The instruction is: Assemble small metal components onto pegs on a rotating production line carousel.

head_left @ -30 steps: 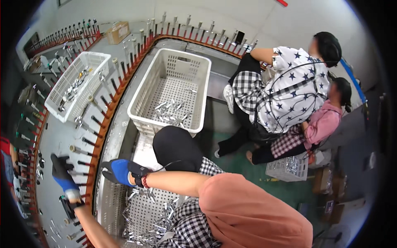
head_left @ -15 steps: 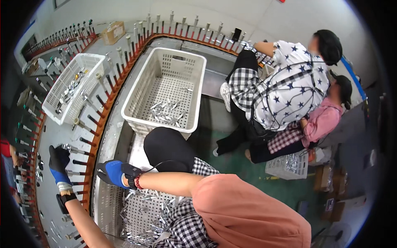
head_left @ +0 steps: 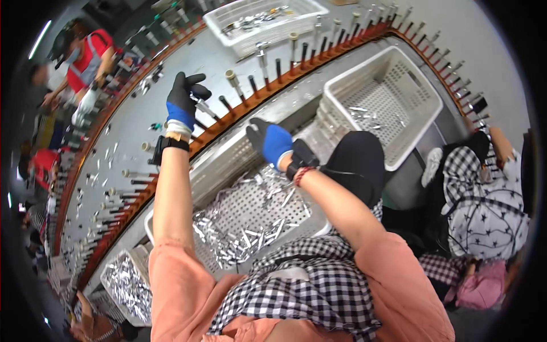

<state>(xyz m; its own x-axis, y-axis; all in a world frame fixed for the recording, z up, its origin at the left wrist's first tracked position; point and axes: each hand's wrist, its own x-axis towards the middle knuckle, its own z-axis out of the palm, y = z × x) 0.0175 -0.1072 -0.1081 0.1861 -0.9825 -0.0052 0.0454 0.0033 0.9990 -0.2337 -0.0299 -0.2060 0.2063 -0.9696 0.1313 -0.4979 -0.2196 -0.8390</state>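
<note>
My left hand [head_left: 186, 101], in a blue and black glove, is at the orange-brown rail. Its fingers curl at the top of a silver tubular metal part [head_left: 205, 108] on one of the rail's posts; the contact is partly hidden by the glove. My right hand [head_left: 270, 140], gloved alike, hovers over the far rim of a white perforated crate [head_left: 268, 208] in front of me. Its fingers point toward the rail, thumb apart, with nothing visible between them. Loose silver metal parts [head_left: 236, 242] lie scattered in that crate.
Dark posts, several with pale or silver tops, line the curved rail [head_left: 273, 90]. Another white crate [head_left: 393, 108] stands to the right, and one [head_left: 265, 25] sits behind the rail. Co-workers sit at right [head_left: 484, 188] and work at left [head_left: 91, 60]. A parts-filled crate [head_left: 128, 285] stands lower left.
My view has swung left, so the rail, crates and co-workers shift right in the picture. My left hand stays at a silver part on the rail; my right stays over the near crate.
</note>
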